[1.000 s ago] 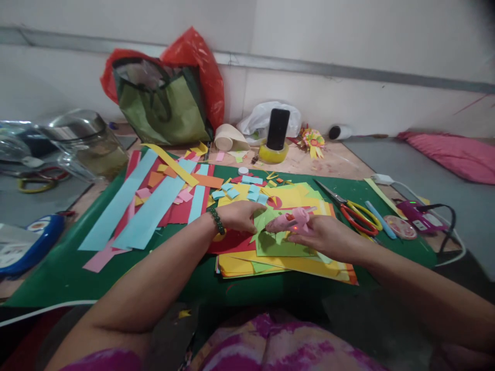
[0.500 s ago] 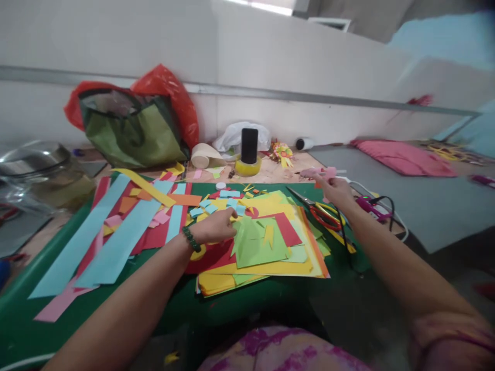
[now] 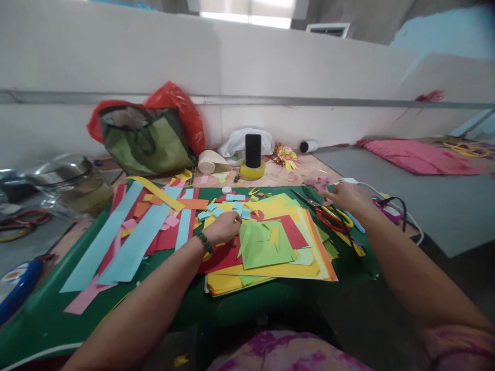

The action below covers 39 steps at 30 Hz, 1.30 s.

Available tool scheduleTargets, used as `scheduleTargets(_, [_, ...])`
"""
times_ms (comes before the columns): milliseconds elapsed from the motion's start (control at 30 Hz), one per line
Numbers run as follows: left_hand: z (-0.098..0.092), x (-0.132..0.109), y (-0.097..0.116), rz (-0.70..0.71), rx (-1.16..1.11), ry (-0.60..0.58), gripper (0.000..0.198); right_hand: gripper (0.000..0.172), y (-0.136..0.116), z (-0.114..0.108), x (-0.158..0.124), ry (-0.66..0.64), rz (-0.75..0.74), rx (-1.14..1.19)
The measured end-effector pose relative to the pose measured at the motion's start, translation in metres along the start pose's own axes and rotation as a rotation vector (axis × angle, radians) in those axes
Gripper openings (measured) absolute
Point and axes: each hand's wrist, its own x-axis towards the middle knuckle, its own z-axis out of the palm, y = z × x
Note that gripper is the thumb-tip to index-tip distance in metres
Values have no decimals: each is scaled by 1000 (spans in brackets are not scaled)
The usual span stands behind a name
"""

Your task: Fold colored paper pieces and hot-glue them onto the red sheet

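Swings right hand (image 3: 346, 198) off the green cut paper (image 3: 265, 247) to the far right edge of the green mat (image 3: 62, 314), pink glue gun (image 3: 317, 182) at fingertips (grip blurred, cannot tell if closed). Keeps left hand (image 3: 224, 226) loose-gripped, merely pinning that paper mid-mat.

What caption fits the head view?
Left hand touches light green paper sheet; right hand by blurred pink plastic glue gun.

Behind the fingers of the left hand (image 3: 224, 226), a bracelet (image 3: 204, 242) of small, round, dark green beads rings the wrist. Both forearms are bare from the fingers back past the elbows. Far back from the fingers of the right hand (image 3: 346, 196), a short sleeve (image 3: 456, 337) in mottled pink covers the upper arm. The garment (image 3: 286, 355) over the lap is tie-dyed magenta, purple and pale pink.
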Motion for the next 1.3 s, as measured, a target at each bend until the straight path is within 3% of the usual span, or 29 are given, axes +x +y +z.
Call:
scheduleTargets(67, [0, 2, -2, 3, 3, -5, 21, 48, -21, -8, -26, 14, -216, 111])
scheduleTargets(200, [3, 0, -1, 48, 77, 27, 21, 30, -85, 0, -63, -284, -666, 329])
scheduleTargets(300, [4, -3, 1, 123, 184, 104, 29, 30, -127, 14, -63, -316, -799, 293])
scheduleTargets(433, [3, -5, 1, 176, 282, 173, 28, 40, -152, 22, -46, -386, -941, 127])
scheduleTargets(667, [-1, 0, -2, 236, 202, 250, 22, 23, -153, 17, -31, -400, -952, 81])
scheduleTargets(800, [-4, -5, 2, 320, -6, 121, 28, 16, -150, -1, -27, -438, -962, 135])
scheduleTargets(933, [-6, -9, 5, 299, -90, 14, 34, 9, -152, -16, -32, -459, -967, 205])
scheduleTargets(1067, [-7, -6, 0, 304, -134, -37, 29, 14, -148, -18, -36, -451, -930, 334])
scheduleTargets(1200, [-9, -1, -6, 292, -255, -8, 27, 26, -125, -11, -34, -317, -846, 408])
scheduleTargets(1300, [-12, 0, -6, 278, -353, 6, 29, 25, -105, 2, -32, -423, -842, 306])
